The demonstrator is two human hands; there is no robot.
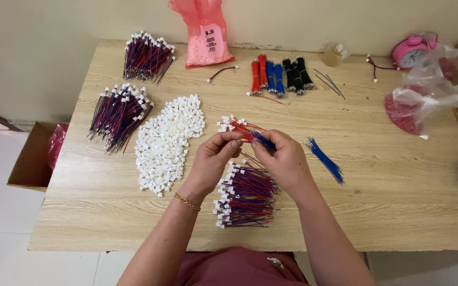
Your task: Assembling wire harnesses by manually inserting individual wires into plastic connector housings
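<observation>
Head view, frame centre: left hand (214, 159) and right hand (282, 159) pinch a fan of red and blue connector wires (246, 132) (light, limp, best gripped near the white plugs); finished bundle (245, 196) below, loose white housings (168, 140) left.

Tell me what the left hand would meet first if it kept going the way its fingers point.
Probably the right hand: the left hand points right and slightly away, its fingertips already at the red and blue wires both hands pinch. Depth is unclear.
</observation>
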